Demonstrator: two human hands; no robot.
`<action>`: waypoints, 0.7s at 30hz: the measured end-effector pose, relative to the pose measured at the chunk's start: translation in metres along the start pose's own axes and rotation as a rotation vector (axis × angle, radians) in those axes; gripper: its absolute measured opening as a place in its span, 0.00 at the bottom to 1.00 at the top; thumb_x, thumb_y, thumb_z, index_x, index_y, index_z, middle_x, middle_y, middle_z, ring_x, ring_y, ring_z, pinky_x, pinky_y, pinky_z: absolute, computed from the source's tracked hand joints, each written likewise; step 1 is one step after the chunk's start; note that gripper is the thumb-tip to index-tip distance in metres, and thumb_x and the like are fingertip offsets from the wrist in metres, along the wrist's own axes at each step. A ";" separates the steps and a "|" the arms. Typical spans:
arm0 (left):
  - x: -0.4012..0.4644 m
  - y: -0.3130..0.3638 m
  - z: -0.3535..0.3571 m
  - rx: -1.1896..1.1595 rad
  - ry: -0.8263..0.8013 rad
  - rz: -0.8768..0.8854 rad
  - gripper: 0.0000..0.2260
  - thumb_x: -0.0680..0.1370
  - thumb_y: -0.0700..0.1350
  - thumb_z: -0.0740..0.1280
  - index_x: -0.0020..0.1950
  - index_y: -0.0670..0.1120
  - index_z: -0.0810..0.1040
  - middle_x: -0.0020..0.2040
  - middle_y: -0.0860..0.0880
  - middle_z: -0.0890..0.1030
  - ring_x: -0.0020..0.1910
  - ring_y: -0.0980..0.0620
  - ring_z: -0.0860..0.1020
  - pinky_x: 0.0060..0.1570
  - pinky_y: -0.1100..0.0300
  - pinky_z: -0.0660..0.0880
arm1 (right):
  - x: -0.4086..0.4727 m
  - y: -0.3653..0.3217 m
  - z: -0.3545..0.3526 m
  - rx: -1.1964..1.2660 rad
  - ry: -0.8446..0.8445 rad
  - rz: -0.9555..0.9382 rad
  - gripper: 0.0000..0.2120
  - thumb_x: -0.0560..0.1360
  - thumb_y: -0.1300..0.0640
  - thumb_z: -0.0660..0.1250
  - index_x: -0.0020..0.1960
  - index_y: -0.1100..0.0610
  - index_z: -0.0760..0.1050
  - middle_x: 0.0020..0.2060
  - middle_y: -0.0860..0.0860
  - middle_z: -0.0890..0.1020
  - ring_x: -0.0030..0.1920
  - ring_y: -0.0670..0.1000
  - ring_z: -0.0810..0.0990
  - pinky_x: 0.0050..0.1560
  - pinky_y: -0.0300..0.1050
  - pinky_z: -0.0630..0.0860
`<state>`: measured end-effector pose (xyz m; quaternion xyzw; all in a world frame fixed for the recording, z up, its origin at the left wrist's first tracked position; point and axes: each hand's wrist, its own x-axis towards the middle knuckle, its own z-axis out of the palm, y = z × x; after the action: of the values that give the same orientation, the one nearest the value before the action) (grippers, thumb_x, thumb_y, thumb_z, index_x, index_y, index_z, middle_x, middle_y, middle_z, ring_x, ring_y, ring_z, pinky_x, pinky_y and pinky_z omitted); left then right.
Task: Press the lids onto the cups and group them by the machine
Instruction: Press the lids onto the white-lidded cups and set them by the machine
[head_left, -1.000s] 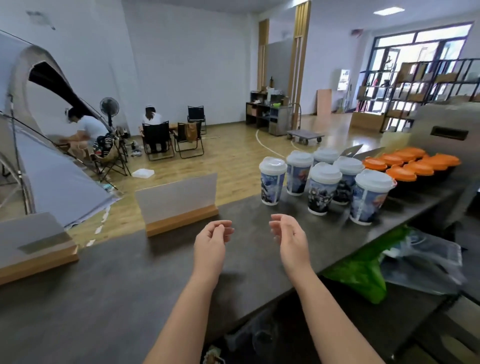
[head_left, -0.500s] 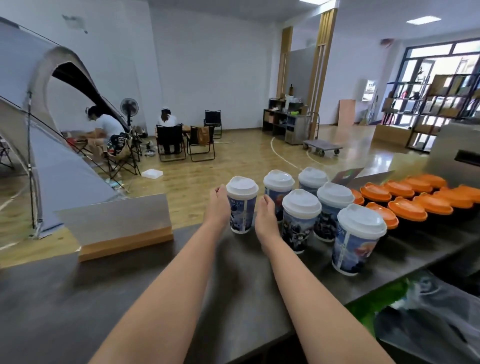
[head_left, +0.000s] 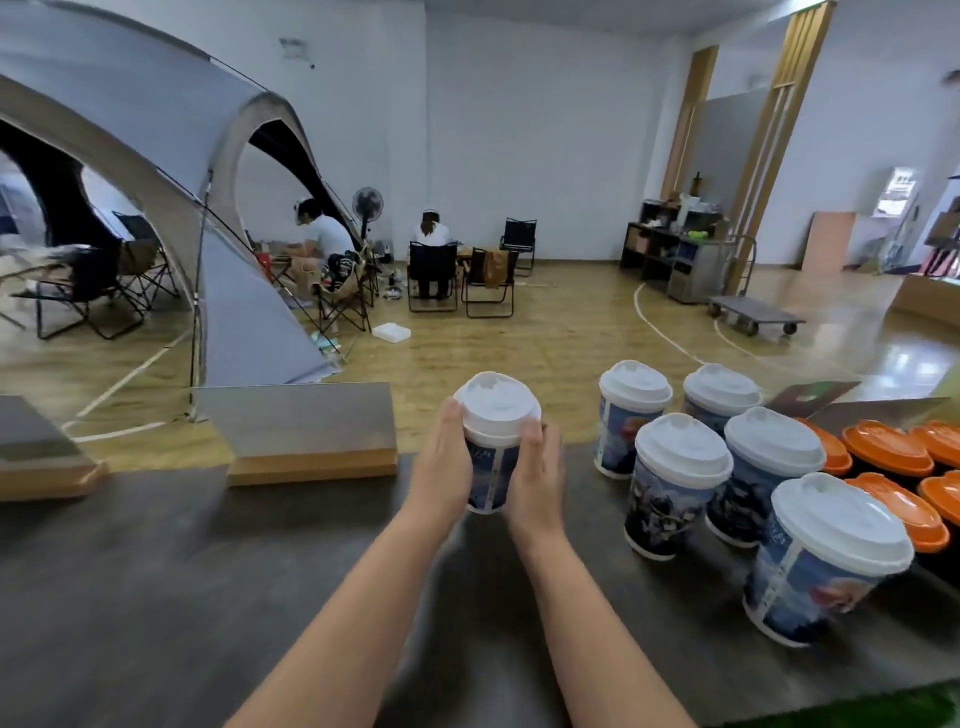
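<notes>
Held cup (head_left: 492, 460), centre of the frame, upright, long axis vertical, white lid (head_left: 497, 409) on top and facing up, sip opening toward the far side. Base at or just above the dark counter (head_left: 156, 597); contact hard to tell. Clasped between both hands: left hand (head_left: 441, 467) wrapped on its left side, right hand (head_left: 537, 475) on its right, fingers of both curled round the wall, thumbs up near the lid's rim.

Step in hand, by the look of it: grouping, with this cup held apart from the rest. Lid seems seated already, though its seal cannot be checked from here. Next move likely calls for keeping it upright, carrying it rightward and setting it down beside the others without knocking them; perhaps a firm press on the lid first.

Right of centre, five more lidded cups (head_left: 675, 488) in a tight cluster, all upright, nearest one at lower right. Beyond them, at the right edge, orange lids (head_left: 888, 449) in rows. Machine not in view.

Left of the cup, two wood-based signs (head_left: 306, 436) on the counter's far edge. Behind, a grey tent (head_left: 156, 171) at upper left, folding chairs and two seated people.
</notes>
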<state>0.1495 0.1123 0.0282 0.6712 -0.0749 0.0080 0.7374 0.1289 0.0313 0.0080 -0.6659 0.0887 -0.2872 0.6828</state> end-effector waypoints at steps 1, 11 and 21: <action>-0.008 0.000 -0.012 -0.019 0.035 0.004 0.19 0.85 0.54 0.49 0.63 0.51 0.77 0.57 0.50 0.82 0.56 0.57 0.79 0.48 0.64 0.74 | -0.010 -0.002 0.009 0.024 -0.016 -0.006 0.29 0.68 0.32 0.51 0.54 0.53 0.70 0.52 0.51 0.78 0.53 0.50 0.76 0.52 0.45 0.74; -0.070 0.014 -0.132 -0.105 0.371 0.024 0.16 0.83 0.57 0.53 0.53 0.55 0.79 0.53 0.47 0.84 0.55 0.48 0.81 0.59 0.45 0.78 | -0.100 -0.008 0.107 0.067 -0.343 0.021 0.30 0.69 0.32 0.51 0.62 0.50 0.68 0.57 0.49 0.78 0.57 0.48 0.78 0.59 0.56 0.77; -0.096 0.007 -0.215 -0.208 0.514 0.142 0.16 0.84 0.47 0.53 0.64 0.45 0.76 0.56 0.45 0.82 0.54 0.50 0.82 0.45 0.62 0.80 | -0.162 0.000 0.184 0.170 -0.486 0.000 0.30 0.69 0.33 0.51 0.68 0.42 0.62 0.59 0.45 0.77 0.60 0.45 0.77 0.59 0.44 0.77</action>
<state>0.0750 0.3342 0.0044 0.5609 0.0670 0.2218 0.7948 0.0887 0.2723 -0.0162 -0.6557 -0.1022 -0.1253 0.7375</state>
